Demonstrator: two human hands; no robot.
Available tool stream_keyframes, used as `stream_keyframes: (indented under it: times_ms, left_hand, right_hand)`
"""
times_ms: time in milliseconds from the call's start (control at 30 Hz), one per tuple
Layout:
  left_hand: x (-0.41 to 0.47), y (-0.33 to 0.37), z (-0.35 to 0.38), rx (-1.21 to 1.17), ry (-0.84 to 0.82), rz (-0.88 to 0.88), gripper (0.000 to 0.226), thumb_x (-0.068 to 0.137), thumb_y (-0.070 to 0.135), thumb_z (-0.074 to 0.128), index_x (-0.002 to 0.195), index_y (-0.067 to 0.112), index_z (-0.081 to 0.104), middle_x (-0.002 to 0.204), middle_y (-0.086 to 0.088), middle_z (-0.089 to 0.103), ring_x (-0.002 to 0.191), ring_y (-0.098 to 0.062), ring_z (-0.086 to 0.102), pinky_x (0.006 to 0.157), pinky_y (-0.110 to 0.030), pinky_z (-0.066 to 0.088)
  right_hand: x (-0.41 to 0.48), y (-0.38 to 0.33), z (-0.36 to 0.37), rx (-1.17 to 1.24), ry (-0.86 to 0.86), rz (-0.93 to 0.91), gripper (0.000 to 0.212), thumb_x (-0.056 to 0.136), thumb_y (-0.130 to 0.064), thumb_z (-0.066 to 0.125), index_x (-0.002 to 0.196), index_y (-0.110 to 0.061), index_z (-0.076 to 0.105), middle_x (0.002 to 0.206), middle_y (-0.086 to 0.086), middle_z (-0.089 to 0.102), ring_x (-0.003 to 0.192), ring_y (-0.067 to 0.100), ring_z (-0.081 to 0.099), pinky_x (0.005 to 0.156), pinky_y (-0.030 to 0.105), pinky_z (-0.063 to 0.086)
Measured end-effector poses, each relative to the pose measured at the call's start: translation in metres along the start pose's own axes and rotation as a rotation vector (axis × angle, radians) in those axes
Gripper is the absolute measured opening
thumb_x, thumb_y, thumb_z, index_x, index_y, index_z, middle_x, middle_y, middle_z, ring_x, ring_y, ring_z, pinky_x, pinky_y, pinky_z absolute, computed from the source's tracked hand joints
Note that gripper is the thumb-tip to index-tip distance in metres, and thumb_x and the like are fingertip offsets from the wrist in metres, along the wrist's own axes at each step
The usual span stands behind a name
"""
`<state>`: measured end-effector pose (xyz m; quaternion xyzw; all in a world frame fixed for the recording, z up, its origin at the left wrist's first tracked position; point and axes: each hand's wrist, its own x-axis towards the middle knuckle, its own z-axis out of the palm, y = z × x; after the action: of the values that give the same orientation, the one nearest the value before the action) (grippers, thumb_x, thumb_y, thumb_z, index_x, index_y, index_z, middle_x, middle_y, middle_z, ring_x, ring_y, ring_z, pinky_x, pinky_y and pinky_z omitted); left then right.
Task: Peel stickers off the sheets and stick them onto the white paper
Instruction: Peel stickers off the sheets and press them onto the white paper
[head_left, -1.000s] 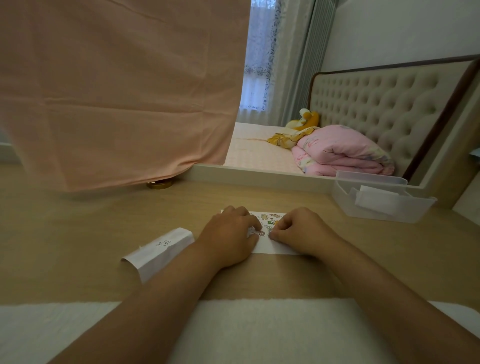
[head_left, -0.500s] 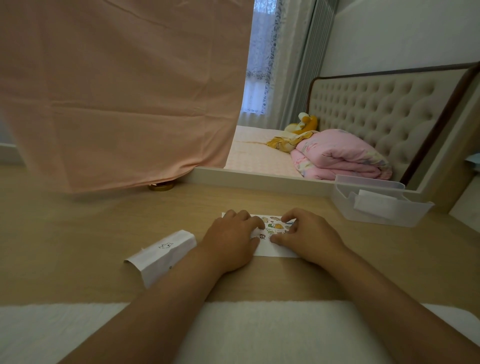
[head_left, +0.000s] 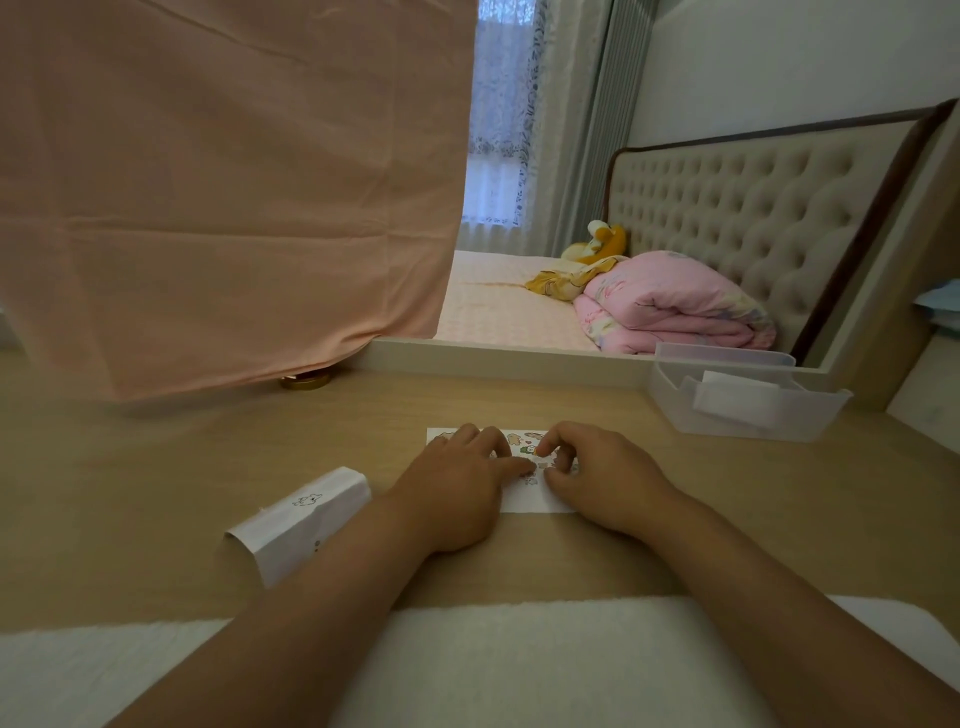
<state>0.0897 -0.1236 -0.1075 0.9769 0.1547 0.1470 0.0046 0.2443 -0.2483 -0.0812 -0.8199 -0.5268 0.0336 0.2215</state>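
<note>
Pink cloth (head_left: 208, 182): hangs over the desk's (head_left: 156, 493) far left corner; a gold round object (head_left: 306, 382) peeks from under its hem.
White paper (head_left: 311, 525): lies curled on the desk's left half, just beside the left forearm and well apart from the sheet.
Stuck sticker (head_left: 307, 500): one small, pale animal outline sits on the paper's far end. A tiny mark closer to the near end is too small to read.
Left hand (head_left: 462, 488): rests palm down in the middle of the desk, its fingers fairly straight and pressing the sticker sheet flat.
Sticker sheet (head_left: 524, 501): lies flat in the middle of the desk between the two hands, with many small coloured stickers on its far half.
Right hand (head_left: 597, 478): fingers curled, thumb and forefinger closing on a small sticker (head_left: 543, 464) mid-sheet. Whether its edge has lifted cannot be told.
Clear bin (head_left: 743, 410): stands at the desk's far right edge.
White towel (head_left: 519, 649): runs along the near edge under both forearms.
Progress: early, by my reading. One sticker seems to be placed and another is being picked loose. Most of the sheet remains to be peeled and carried left to the paper.
</note>
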Motion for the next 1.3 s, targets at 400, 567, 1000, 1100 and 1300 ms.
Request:
stream_keyframes:
  times_ms: [400,567,1000,1100,1300]
  left_hand:
    - [-0.001,-0.001,0.006,-0.245,0.029,-0.149,0.054,0.098,0.024,0.048,0.150,0.024,0.034,0.145,0.007,0.046,0.133,-0.015,0.035,0.109,-0.029,0.029]
    - [-0.002,0.001,0.006,-0.195,0.034,-0.151,0.049,0.100,0.024,0.044,0.149,0.022,0.036,0.149,0.006,0.042,0.135,-0.017,0.033,0.109,-0.030,0.028]
    - [-0.007,0.013,-0.006,-0.005,-0.086,-0.094,0.048,0.105,0.040,0.033,0.153,0.032,0.037,0.153,0.006,0.038,0.138,-0.018,0.036,0.106,-0.030,0.038]
    - [-0.008,0.018,-0.010,0.010,-0.142,-0.095,0.051,0.106,0.043,0.032,0.155,0.030,0.034,0.162,0.004,0.030,0.147,-0.015,0.030,0.113,-0.030,0.032]
    - [-0.013,0.021,-0.013,-0.042,-0.199,-0.139,0.051,0.107,0.042,0.031,0.156,0.032,0.029,0.165,0.006,0.022,0.151,-0.016,0.022,0.117,-0.033,0.026]
  right_hand:
    - [-0.007,-0.012,-0.003,-0.344,-0.173,-0.230,0.052,0.096,-0.031,0.046,0.147,-0.031,0.047,0.153,-0.006,0.039,0.137,0.019,0.035,0.110,0.036,0.032]
    - [-0.018,-0.011,-0.004,-0.430,-0.320,-0.232,0.058,0.103,-0.033,0.032,0.160,-0.029,0.019,0.168,-0.006,0.013,0.152,0.017,0.016,0.119,0.041,0.023]
    - [-0.021,0.005,-0.007,-0.298,-0.209,-0.231,0.049,0.100,-0.035,0.039,0.147,-0.048,0.041,0.162,-0.017,0.031,0.145,0.007,0.035,0.113,0.033,0.036]
    - [-0.020,0.005,-0.005,-0.269,-0.171,-0.231,0.048,0.098,-0.035,0.042,0.144,-0.049,0.046,0.159,-0.017,0.036,0.144,0.005,0.037,0.112,0.034,0.038]
    - [-0.023,0.004,-0.009,-0.286,-0.130,-0.269,0.040,0.098,-0.038,0.046,0.135,-0.047,0.058,0.153,-0.016,0.045,0.139,0.007,0.043,0.106,0.031,0.042]
